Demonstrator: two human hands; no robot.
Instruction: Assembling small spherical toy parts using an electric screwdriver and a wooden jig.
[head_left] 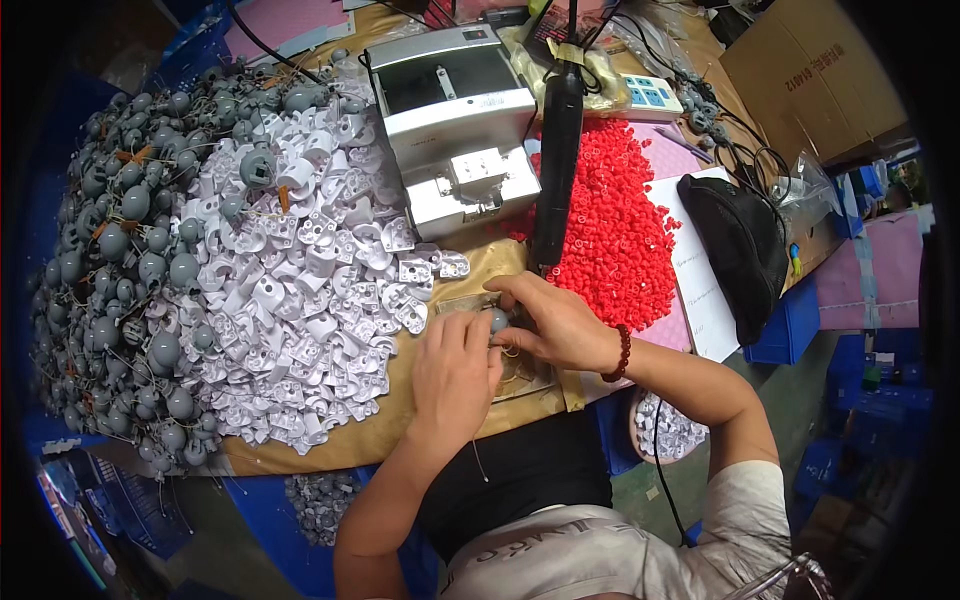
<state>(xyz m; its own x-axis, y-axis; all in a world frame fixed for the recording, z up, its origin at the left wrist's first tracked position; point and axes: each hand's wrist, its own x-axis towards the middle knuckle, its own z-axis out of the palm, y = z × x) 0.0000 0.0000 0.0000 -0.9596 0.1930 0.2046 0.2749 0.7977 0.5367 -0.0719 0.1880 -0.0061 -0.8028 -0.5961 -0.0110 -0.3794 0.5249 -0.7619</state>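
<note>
A small grey rounded plastic part (499, 320) sits between my two hands, over a flat fixture (532, 384) at the table's front edge. My right hand (562, 322), wearing a beaded bracelet, has its thumb and forefinger curled around the part. Close against its other side is my left hand (455, 372), fingers bent together; their tips are mostly hidden. A thin cord (480, 460) dangles below my hands. Just beyond them hangs a black electric screwdriver (558, 165), tip down, beside a silver box-shaped machine (450, 115).
White plastic pieces (300, 320) lie heaped to the left, next to grey round-headed parts with wires (135, 260). Small red pieces (620, 240) cover the right side, near a black pouch (735, 255). A power strip (652, 97) and cardboard box (815, 80) stand farther back.
</note>
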